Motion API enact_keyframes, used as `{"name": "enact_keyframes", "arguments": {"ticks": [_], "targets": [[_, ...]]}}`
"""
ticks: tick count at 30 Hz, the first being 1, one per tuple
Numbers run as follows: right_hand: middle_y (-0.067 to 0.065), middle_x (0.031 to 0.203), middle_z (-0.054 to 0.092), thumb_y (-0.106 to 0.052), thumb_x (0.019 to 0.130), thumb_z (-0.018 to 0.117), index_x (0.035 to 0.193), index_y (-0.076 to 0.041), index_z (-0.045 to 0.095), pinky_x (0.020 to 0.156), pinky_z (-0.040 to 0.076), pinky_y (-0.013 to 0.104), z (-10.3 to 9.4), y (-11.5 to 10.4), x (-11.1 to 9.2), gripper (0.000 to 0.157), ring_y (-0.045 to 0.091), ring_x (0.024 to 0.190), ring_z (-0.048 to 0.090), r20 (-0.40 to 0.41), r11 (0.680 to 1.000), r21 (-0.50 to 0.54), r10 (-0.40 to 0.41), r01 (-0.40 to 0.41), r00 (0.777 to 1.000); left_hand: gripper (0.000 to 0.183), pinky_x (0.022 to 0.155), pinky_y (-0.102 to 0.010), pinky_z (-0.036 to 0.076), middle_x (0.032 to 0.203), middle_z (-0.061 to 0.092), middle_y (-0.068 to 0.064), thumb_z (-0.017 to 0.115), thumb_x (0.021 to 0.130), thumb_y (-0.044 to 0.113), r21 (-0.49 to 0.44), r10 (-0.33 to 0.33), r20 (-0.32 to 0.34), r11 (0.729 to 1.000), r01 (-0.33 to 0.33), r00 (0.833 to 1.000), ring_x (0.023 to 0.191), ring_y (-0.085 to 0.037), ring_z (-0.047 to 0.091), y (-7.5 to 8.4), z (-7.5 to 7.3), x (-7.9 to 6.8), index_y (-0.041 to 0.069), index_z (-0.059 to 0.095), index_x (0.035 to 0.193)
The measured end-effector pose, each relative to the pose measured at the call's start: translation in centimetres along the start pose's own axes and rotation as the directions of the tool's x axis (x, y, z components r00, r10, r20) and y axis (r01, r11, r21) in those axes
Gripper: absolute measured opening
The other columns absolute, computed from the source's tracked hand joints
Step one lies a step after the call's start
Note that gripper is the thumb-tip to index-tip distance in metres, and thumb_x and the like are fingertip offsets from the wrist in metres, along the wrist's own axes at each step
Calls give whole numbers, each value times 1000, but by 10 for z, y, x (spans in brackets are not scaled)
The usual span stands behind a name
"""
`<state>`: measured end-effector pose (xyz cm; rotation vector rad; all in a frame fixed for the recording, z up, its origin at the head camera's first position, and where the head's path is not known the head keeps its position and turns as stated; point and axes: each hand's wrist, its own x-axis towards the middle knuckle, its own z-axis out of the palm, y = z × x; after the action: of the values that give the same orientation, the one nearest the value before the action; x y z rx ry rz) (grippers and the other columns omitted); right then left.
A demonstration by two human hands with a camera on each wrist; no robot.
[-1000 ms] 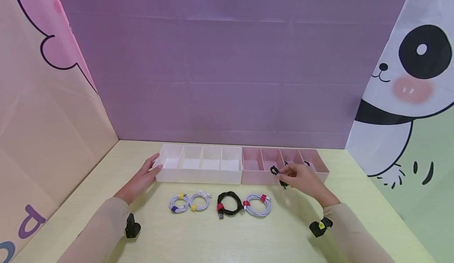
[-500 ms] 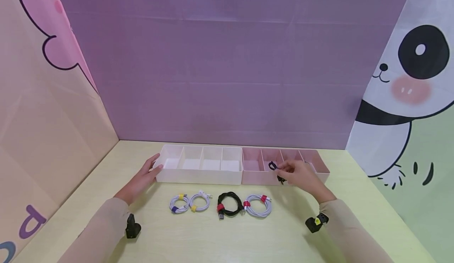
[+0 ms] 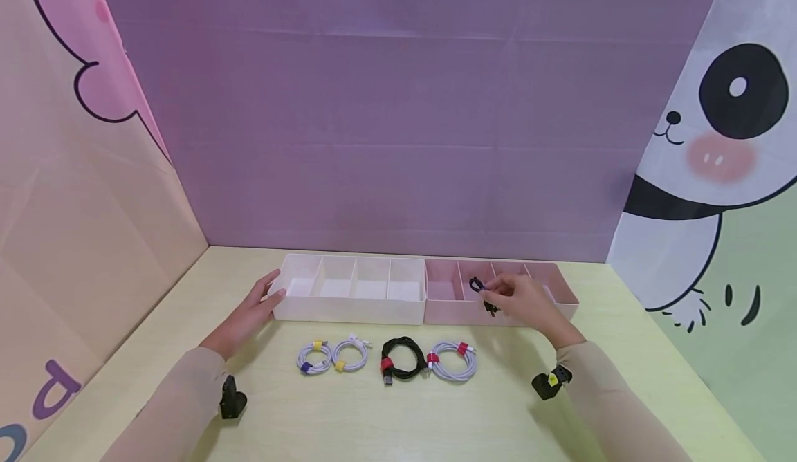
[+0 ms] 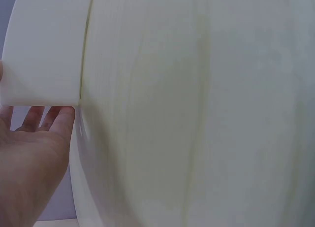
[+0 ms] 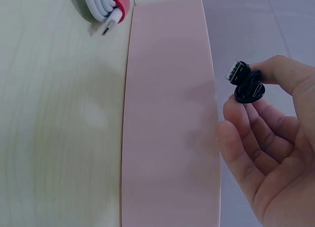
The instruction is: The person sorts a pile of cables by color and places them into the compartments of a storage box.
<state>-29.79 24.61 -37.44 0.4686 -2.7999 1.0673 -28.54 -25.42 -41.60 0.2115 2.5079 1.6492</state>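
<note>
A short coiled black USB cable [image 5: 249,84] is pinched between the thumb and fingertips of my right hand [image 3: 519,301]. In the head view it hangs over the front of the pink divided box [image 3: 457,313], in line with its second compartment from the left. The right wrist view shows its metal USB plug pointing outward. At the far left, my left hand [image 3: 255,304] rests against the end of the white divided box [image 3: 349,311], fairly straight fingers [image 4: 61,121] along the end wall and thumb near the front corner. The two boxes stand end to end.
In front of the boxes lie coiled cables: a white one [image 3: 307,364] with blue and yellow ties, another white one [image 3: 364,359] with a yellow tie, a black one [image 3: 405,375] with a red tie, and a larger white one [image 3: 457,379] with red ties. A purple backdrop [image 3: 398,137] rises behind.
My right hand has moved up and slightly left with the black USB cable, from in front of the pink box toward its second compartment. The left hand has stayed still.
</note>
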Motion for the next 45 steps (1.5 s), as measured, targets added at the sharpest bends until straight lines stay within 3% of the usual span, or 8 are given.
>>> {"name": "enact_keyframes", "arguments": {"ticks": [18,25,38,45], "targets": [[0,85,69,-24,94,71,104,-5,72,61,53,31,-2,1,10,22,16,70,61,20,999,26,42,-42,999,75,117,-60,22,162,1,-30,42,108,39,-3,1,3,1000,-1,1000,146,-49,16,-7,1,6,15,-4,162],[1,85,69,-23,94,71,104,-3,72,58,53,30,-2,3,16,22,21,69,62,17,999,45,20,-21,1000,75,117,-59,21,162,-1,-29,42,108,40,-12,-8,4,1000,8,1000,146,-48,14,-7,0,6,16,-5,162],[6,89,69,-18,96,68,107,2,69,66,57,30,-4,1,21,22,17,75,62,40,994,103,33,-37,999,75,117,-59,21,162,0,-29,42,109,40,-11,-7,6,1000,7,1000,146,-48,15,-10,0,9,16,-5,162],[9,92,68,-17,97,68,110,5,66,75,62,40,-6,-1,24,25,20,75,68,63,979,187,67,-78,996,76,117,-59,21,163,-1,-29,42,108,43,-4,-18,5,1000,18,1000,147,-48,14,-10,0,9,18,-5,162]]}}
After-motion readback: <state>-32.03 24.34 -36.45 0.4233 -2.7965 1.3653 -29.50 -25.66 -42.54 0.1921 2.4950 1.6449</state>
